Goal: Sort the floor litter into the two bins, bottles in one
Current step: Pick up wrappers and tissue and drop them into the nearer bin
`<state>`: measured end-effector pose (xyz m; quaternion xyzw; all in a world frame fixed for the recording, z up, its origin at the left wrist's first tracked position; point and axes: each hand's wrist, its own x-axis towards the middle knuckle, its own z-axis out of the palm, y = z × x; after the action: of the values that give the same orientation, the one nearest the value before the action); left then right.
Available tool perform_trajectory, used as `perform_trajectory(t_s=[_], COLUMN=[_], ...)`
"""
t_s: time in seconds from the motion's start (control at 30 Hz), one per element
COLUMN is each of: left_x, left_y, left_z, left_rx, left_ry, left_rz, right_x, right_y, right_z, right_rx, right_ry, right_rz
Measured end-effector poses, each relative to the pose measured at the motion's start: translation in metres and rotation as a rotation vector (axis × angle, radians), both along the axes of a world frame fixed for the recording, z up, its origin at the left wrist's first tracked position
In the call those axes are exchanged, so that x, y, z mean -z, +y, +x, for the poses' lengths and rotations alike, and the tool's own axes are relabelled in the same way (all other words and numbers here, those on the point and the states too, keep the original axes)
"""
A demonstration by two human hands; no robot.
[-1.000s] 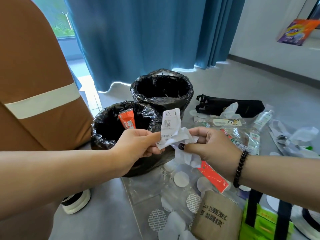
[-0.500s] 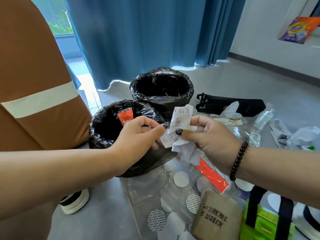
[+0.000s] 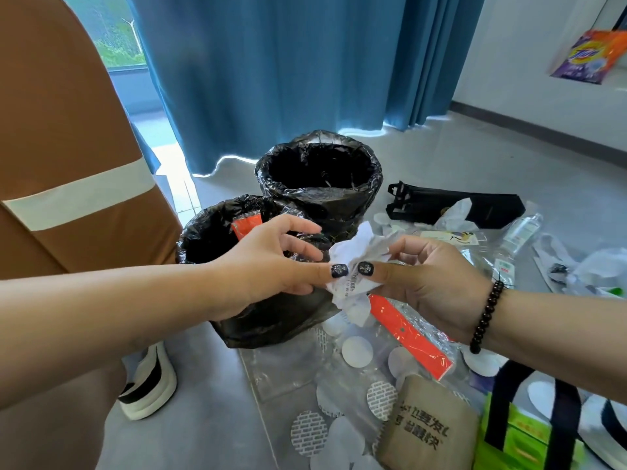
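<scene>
Receipt (image 3: 353,266) now crumpled, no long axis, both hands pinching

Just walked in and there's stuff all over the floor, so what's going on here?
A person is sorting litter. Both hands, left hand and right hand, pinch a crumpled white paper just beside the near bin, which already holds an orange wrapper. The far bin looks empty. A clear bottle still lies on the floor.

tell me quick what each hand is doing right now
Left hand: pinches the crumpled white paper at its left edge.
Right hand: pinches the same paper from the right.
</scene>
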<state>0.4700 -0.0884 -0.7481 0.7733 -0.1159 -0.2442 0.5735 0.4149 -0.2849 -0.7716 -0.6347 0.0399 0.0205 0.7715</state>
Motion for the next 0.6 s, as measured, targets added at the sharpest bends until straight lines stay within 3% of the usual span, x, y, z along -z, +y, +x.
perform_trajectory(t_s=[0.1,0.2,0.4,0.47,0.53,0.6], left_x=[0.001,0.003,0.004,0.004,0.004,0.003], left_y=[0.000,0.001,0.004,0.017,0.037,0.055], left_z=[0.002,0.004,0.021,0.044,0.065,0.078], left_rx=[0.053,0.029,-0.096,-0.239,-0.337,-0.271], left_ry=[0.011,-0.098,-0.302,-0.460,-0.746,-1.046], left_rz=[-0.002,-0.039,0.054,0.077,0.201,0.416], right_x=[0.002,0.004,0.019,0.022,0.026,0.030], right_y=[0.000,0.002,0.003,0.002,-0.001,-0.003], right_z=[0.001,0.001,0.003,0.004,0.003,0.002], right_rx=[-0.040,-0.065,0.076,0.106,0.091,0.069], right_ry=[0.009,-0.001,0.075,0.118,0.165,0.199], right_rz=[-0.003,-0.058,-0.153,-0.198,-0.221,-0.240])
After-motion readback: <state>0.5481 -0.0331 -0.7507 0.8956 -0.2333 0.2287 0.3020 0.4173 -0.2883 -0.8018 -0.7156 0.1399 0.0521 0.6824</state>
